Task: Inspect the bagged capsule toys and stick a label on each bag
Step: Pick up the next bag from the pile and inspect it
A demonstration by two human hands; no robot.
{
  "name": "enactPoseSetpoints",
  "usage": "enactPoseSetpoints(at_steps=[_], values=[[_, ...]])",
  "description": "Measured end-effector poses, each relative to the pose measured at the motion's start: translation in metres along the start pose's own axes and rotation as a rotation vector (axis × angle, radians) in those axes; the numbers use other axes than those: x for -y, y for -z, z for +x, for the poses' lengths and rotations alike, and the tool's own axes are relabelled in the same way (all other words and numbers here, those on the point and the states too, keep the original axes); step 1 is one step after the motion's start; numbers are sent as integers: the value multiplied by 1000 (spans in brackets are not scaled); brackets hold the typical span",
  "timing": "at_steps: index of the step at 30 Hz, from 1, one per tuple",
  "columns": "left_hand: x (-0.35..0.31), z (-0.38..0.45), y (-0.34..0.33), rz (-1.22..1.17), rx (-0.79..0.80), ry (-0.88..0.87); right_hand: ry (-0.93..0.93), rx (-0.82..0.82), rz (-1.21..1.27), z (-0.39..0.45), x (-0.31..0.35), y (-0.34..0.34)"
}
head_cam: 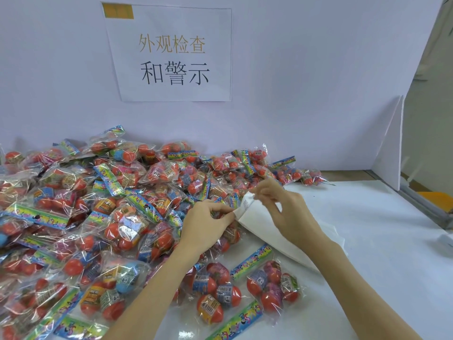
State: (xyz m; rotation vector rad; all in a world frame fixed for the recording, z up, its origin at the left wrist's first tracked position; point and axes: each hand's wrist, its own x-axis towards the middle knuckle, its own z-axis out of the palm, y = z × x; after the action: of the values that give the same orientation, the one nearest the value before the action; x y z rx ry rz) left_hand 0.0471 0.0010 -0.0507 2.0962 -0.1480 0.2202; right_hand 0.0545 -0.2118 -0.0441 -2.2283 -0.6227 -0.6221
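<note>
A big heap of clear bags point(103, 207) holding red capsule toys with rainbow header cards covers the left of the white table. My left hand point(206, 227) pinches the near corner of a white label backing sheet point(259, 224) above the heap's right edge. My right hand point(274, 200) pinches a small printed label point(247, 201) at the sheet's top edge. Two bags point(272, 283) lie apart from the heap, near the front, under my forearms.
A pale wall with a paper sign point(171, 55) stands behind the table. A white divider panel point(392, 148) and a metal rail point(426, 207) bound the right side. Bare white tabletop point(367, 241) lies to the right of my right arm.
</note>
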Motion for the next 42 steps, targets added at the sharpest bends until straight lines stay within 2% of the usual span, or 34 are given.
enactPoseSetpoints(at_steps=[2, 5, 7, 12, 14, 16, 18, 20, 24, 26, 28, 31, 33, 42], values=[[-2, -1, 1, -14, 9, -16, -106, -134, 149, 2, 2, 1], [-7, -1, 4, -200, 3, -6, -246, -239, 357, 5, 6, -1], [-11, -3, 7, -279, -48, -59, -293, -245, 397, 5, 8, -1], [-15, -3, 20, -231, -187, -303, -294, -211, 447, 6, 13, 0], [-13, 1, 27, -247, -234, -337, -277, -194, 461, 7, 17, 1], [-12, 3, 28, -425, -244, -198, -263, -173, 491, 6, 21, 1], [-16, 5, 29, -726, -234, 10, -269, -155, 560, 6, 23, 2], [-17, 7, 31, -952, -174, 152, -287, -134, 676, 6, 24, 3], [-17, 9, 34, -1107, 19, 267, -328, -97, 1025, 8, 30, 4], [-17, 7, 33, -1087, 79, 263, -313, -79, 1112, 9, 34, 4], [-16, 5, 28, -1014, 59, 232, -267, -63, 1073, 9, 38, 4], [-14, 2, 20, -763, -30, 204, -184, -24, 882, 5, 45, 1], [-15, 0, 17, -675, -48, 195, -142, 13, 743, 2, 48, -2], [-13, 0, 14, -726, -2, 161, -174, 50, 605, -1, 44, -9]])
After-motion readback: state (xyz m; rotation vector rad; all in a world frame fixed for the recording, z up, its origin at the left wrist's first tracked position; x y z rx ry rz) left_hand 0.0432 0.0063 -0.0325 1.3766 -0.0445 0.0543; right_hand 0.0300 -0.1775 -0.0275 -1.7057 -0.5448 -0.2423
